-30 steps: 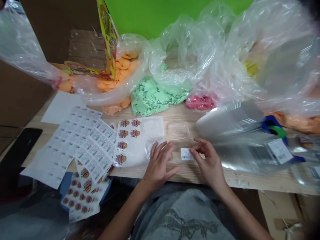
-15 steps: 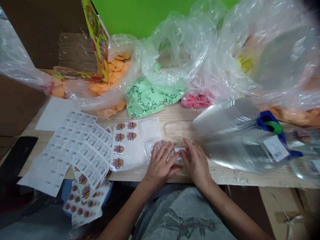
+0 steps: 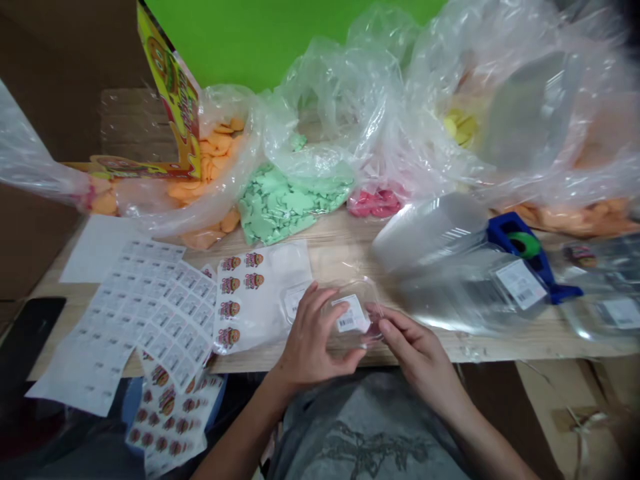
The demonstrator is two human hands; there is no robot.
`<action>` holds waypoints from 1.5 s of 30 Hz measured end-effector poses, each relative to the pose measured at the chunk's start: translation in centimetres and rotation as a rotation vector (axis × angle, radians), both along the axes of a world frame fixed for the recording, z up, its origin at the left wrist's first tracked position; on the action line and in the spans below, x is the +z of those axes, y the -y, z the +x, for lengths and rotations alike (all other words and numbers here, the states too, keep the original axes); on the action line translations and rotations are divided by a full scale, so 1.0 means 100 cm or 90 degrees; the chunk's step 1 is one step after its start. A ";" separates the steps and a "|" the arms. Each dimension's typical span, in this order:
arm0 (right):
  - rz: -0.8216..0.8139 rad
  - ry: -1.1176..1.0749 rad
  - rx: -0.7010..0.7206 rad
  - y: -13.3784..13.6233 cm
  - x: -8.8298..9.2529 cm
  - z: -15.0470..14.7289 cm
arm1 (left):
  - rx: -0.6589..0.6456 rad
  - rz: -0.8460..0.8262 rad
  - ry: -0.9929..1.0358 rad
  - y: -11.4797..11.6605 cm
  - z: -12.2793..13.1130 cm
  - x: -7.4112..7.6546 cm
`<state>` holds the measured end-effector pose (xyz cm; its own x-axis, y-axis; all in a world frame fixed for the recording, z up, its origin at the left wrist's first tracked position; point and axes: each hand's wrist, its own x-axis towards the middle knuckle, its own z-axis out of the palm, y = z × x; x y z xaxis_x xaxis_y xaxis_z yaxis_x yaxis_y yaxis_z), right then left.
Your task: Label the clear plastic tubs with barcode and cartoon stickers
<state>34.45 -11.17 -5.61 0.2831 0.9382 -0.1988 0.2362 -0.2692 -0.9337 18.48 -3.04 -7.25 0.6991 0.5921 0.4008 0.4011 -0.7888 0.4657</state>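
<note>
The clear container [image 3: 369, 291] is between the two hands, near the front edge of the desk [image 3: 345, 233], and it looks a little tilted; I cannot tell if it touches the wood below. The fingers of the right hand [image 3: 419, 348] are closed in a small pinch, thumb against forefinger, and they have hold of the right edge of this container. The fingers of the left hand [image 3: 310, 337] are bent around its left side, with the thumb well apart from them; the forefinger lies on the upper corner of the white label [image 3: 345, 320], and I cannot tell how firmly this hand grips. Just to the left of the left fingers, a second plastic container [image 3: 294, 298] lies over the sticker sheet [image 3: 265, 310], which shows burger figures. Farther left of the same fingers are the printed label sheets [image 3: 165, 307]. To the right of the right fingers there is a pile of transparent packs [image 3: 445, 293], and behind its far end the blue tape dispenser [image 3: 547, 267], which carries a green roll. Beyond the fingers of both hands, plastic bags with green pieces [image 3: 290, 200] and pink pieces [image 3: 377, 202] stand near the green wall [image 3: 280, 40].
</note>
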 end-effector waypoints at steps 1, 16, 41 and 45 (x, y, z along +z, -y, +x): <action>0.015 -0.049 -0.003 0.002 0.012 -0.001 | 0.009 0.030 0.027 0.002 0.000 0.007; 0.049 0.111 0.146 -0.060 -0.041 -0.047 | 0.289 -0.323 -0.009 0.007 -0.056 -0.020; 0.130 0.130 -0.103 -0.027 0.076 0.145 | 0.044 -0.132 -0.021 0.001 0.132 0.089; 0.118 0.079 -0.033 -0.036 0.049 0.139 | 0.113 -0.039 -0.076 -0.006 0.129 0.074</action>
<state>48.39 -7.58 -0.67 0.3436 0.9390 0.0150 0.3433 -0.1107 -0.9327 31.38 -2.42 0.11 0.6221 0.7306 0.2814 0.5862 -0.6729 0.4513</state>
